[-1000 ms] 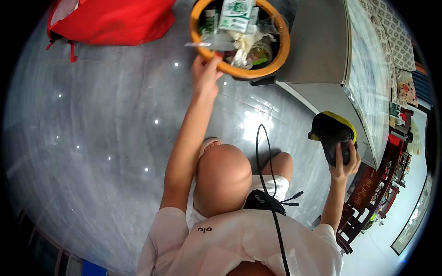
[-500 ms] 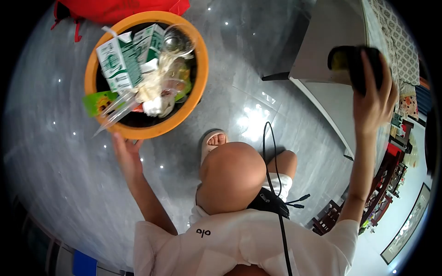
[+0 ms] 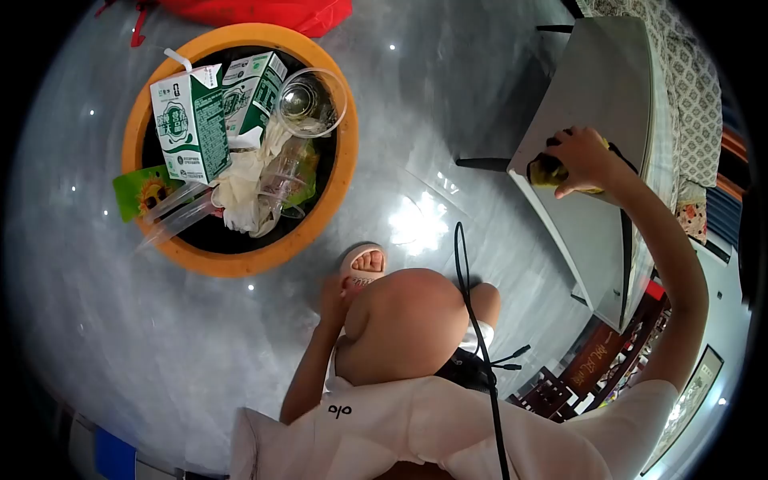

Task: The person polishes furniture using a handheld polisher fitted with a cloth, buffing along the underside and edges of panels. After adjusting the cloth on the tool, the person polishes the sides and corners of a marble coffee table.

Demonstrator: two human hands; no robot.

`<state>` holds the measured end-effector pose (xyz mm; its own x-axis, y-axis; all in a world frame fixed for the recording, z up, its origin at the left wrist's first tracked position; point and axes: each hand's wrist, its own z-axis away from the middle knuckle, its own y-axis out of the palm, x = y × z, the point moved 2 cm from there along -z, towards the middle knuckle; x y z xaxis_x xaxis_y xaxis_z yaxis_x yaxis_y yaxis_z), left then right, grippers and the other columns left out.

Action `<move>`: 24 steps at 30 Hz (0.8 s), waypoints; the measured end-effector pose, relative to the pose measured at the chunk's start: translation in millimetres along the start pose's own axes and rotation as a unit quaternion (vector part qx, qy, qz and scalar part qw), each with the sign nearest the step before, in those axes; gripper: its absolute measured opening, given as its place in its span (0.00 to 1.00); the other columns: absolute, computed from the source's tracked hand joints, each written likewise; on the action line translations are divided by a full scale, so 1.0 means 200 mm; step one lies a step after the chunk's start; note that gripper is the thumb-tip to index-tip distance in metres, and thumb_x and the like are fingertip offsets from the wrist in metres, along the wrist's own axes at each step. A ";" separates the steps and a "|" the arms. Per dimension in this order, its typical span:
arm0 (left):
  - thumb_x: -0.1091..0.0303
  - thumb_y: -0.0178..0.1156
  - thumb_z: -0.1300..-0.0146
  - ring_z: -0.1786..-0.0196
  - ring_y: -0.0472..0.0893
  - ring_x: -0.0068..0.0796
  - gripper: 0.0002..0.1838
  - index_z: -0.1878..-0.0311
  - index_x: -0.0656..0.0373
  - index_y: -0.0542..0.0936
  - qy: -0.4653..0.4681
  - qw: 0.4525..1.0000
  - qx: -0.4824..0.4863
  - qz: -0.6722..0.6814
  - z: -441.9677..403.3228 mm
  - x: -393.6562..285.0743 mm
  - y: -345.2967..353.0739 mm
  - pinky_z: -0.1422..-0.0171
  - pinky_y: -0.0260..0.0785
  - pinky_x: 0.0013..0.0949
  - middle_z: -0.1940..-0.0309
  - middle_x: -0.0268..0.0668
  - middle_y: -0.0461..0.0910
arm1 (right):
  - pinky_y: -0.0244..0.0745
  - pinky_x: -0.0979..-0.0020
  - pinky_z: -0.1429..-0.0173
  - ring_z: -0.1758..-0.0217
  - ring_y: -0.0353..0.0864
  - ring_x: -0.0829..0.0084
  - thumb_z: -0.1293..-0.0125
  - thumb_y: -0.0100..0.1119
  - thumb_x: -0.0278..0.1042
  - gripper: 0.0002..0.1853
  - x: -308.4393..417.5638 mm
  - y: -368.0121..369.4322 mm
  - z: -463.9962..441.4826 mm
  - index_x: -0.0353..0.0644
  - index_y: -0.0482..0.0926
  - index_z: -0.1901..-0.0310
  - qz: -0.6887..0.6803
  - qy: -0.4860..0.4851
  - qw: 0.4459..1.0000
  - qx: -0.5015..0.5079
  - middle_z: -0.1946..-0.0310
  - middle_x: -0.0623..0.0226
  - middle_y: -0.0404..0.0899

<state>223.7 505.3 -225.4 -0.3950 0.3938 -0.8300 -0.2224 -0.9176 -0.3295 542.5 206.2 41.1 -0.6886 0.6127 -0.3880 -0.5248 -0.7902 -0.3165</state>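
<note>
At the upper left of the frame, the orange-rimmed bin (image 3: pixel 240 264) stands filled on the floor (image 3: pixel 200 344), no hand on it; its cartons (image 3: pixel 188 128) carry green print too small to read. The left hand (image 3: pixel 332 300) blurs by the slipper (image 3: pixel 360 280), grip unclear. The shirt (image 3: pixel 384 408) reads roughly "olo". At the upper right, the right hand's (image 3: pixel 588 156) grip curls round a black-and-yellow thing (image 3: pixel 548 170), not released

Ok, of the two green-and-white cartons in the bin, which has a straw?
The left carton in the picture, with a bent white straw at its top; the right carton, next to the clear cup, shows none.
</note>
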 end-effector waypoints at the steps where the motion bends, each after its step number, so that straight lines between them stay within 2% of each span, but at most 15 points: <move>1: 0.72 0.54 0.48 0.67 0.74 0.40 0.03 0.70 0.59 0.74 0.016 0.997 0.067 0.018 -0.07 -0.01 0.06 0.62 0.66 0.38 0.74 0.42 0.74 | 0.67 0.60 0.49 0.49 0.70 0.60 0.62 0.68 0.55 0.32 0.02 0.01 -0.02 0.54 0.76 0.52 0.000 -0.035 0.999 0.001 0.56 0.66 0.73; 2: 0.72 0.54 0.48 0.67 0.74 0.40 0.03 0.70 0.59 0.74 0.014 0.997 0.069 0.025 -0.12 -0.02 0.10 0.62 0.66 0.38 0.74 0.42 0.74 | 0.68 0.61 0.49 0.49 0.71 0.62 0.60 0.67 0.54 0.29 0.02 0.00 -0.03 0.56 0.77 0.53 0.003 -0.027 1.000 0.009 0.56 0.68 0.73; 4: 0.74 0.54 0.52 0.67 0.72 0.41 0.02 0.73 0.59 0.72 0.131 0.982 0.135 -0.003 -0.19 -0.04 0.19 0.63 0.64 0.39 0.76 0.40 0.71 | 0.67 0.63 0.48 0.50 0.72 0.63 0.58 0.66 0.53 0.26 -0.06 0.01 -0.09 0.56 0.78 0.54 -0.005 -0.010 1.000 0.014 0.57 0.69 0.74; 5: 0.74 0.54 0.52 0.67 0.72 0.41 0.02 0.73 0.59 0.72 0.131 0.981 0.140 0.005 -0.19 -0.02 0.23 0.63 0.64 0.39 0.76 0.40 0.71 | 0.67 0.65 0.47 0.50 0.72 0.65 0.55 0.65 0.51 0.23 -0.10 0.02 -0.13 0.56 0.78 0.55 -0.018 0.006 1.000 0.012 0.58 0.70 0.74; 7: 0.75 0.55 0.55 0.67 0.70 0.43 0.03 0.75 0.60 0.70 0.373 0.913 0.076 -0.149 -0.19 -0.02 0.31 0.63 0.62 0.40 0.77 0.41 0.69 | 0.68 0.65 0.48 0.49 0.72 0.66 0.53 0.64 0.50 0.22 -0.20 0.04 -0.24 0.56 0.78 0.54 0.021 0.021 0.999 0.012 0.57 0.72 0.74; 9: 0.76 0.55 0.55 0.67 0.70 0.44 0.04 0.75 0.60 0.70 0.360 0.929 0.023 -0.086 -0.19 0.03 0.34 0.63 0.62 0.41 0.77 0.41 0.68 | 0.68 0.65 0.48 0.49 0.72 0.65 0.52 0.63 0.49 0.21 -0.34 0.09 -0.36 0.56 0.78 0.54 0.060 0.126 0.990 -0.032 0.56 0.72 0.74; 10: 0.77 0.55 0.56 0.67 0.70 0.44 0.05 0.74 0.61 0.69 0.347 0.937 -0.024 -0.027 -0.19 0.03 0.32 0.63 0.62 0.43 0.77 0.42 0.68 | 0.68 0.65 0.48 0.49 0.72 0.65 0.52 0.63 0.49 0.21 -0.37 0.10 -0.41 0.56 0.78 0.54 0.062 0.123 0.990 -0.033 0.56 0.72 0.74; 12: 0.77 0.56 0.56 0.67 0.70 0.44 0.06 0.74 0.60 0.69 0.302 0.953 0.008 -0.013 -0.21 0.00 0.29 0.62 0.62 0.43 0.76 0.42 0.68 | 0.69 0.65 0.49 0.49 0.72 0.65 0.52 0.63 0.48 0.21 -0.41 0.13 -0.49 0.54 0.78 0.54 0.084 0.170 0.981 -0.027 0.57 0.71 0.75; 14: 0.77 0.56 0.56 0.67 0.70 0.43 0.07 0.73 0.60 0.69 0.257 0.965 0.048 0.003 -0.21 0.01 0.26 0.62 0.62 0.43 0.76 0.43 0.68 | 0.68 0.65 0.49 0.49 0.72 0.64 0.53 0.63 0.48 0.21 -0.29 0.07 -0.43 0.54 0.78 0.55 0.047 0.110 0.993 -0.007 0.57 0.71 0.75; 15: 0.77 0.56 0.56 0.67 0.70 0.43 0.07 0.72 0.61 0.69 0.271 0.962 0.035 0.005 -0.22 0.02 0.27 0.62 0.62 0.43 0.76 0.42 0.68 | 0.68 0.65 0.49 0.49 0.72 0.64 0.54 0.64 0.48 0.21 -0.22 0.04 -0.39 0.53 0.78 0.55 0.013 0.058 0.998 0.008 0.57 0.70 0.75; 16: 0.76 0.56 0.56 0.67 0.70 0.43 0.08 0.71 0.61 0.69 0.285 0.958 0.021 0.008 -0.22 0.03 0.27 0.62 0.62 0.42 0.76 0.42 0.68 | 0.68 0.65 0.49 0.49 0.72 0.64 0.54 0.64 0.48 0.21 -0.14 0.04 -0.35 0.53 0.78 0.55 0.015 0.057 0.998 0.011 0.57 0.70 0.75; 18: 0.76 0.57 0.56 0.67 0.70 0.43 0.08 0.71 0.61 0.69 0.272 0.961 0.049 0.019 -0.20 0.04 0.26 0.62 0.62 0.42 0.76 0.41 0.68 | 0.68 0.65 0.49 0.50 0.72 0.63 0.55 0.64 0.46 0.22 0.04 0.06 -0.28 0.52 0.78 0.55 -0.010 -0.059 0.997 0.050 0.58 0.68 0.76; 21: 0.76 0.57 0.57 0.67 0.69 0.42 0.08 0.72 0.60 0.68 0.266 0.962 0.062 0.030 -0.22 0.04 0.25 0.62 0.62 0.41 0.77 0.40 0.68 | 0.68 0.63 0.49 0.50 0.72 0.63 0.55 0.64 0.45 0.21 -0.02 0.03 -0.28 0.53 0.79 0.57 -0.028 -0.038 0.994 0.102 0.58 0.68 0.77; 23: 0.76 0.57 0.57 0.67 0.69 0.41 0.08 0.73 0.60 0.68 0.270 0.961 0.057 0.032 -0.21 0.04 0.24 0.61 0.62 0.40 0.77 0.38 0.67 | 0.69 0.64 0.50 0.50 0.72 0.63 0.53 0.62 0.42 0.17 -0.14 0.04 -0.34 0.49 0.78 0.59 0.006 -0.018 0.996 0.084 0.59 0.66 0.77; 24: 0.76 0.57 0.56 0.67 0.69 0.41 0.08 0.72 0.60 0.68 0.263 0.963 0.048 0.024 -0.20 0.03 0.24 0.61 0.62 0.40 0.78 0.38 0.67 | 0.69 0.64 0.50 0.50 0.72 0.63 0.52 0.61 0.39 0.15 -0.27 0.08 -0.41 0.46 0.78 0.60 0.098 0.058 0.992 0.045 0.59 0.64 0.77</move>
<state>247.0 461.7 -265.0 0.0947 0.2452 -0.9648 -0.3060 -0.9151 -0.2626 612.3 162.7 -14.2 -0.7217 0.4411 -0.5334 -0.4336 -0.8888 -0.1484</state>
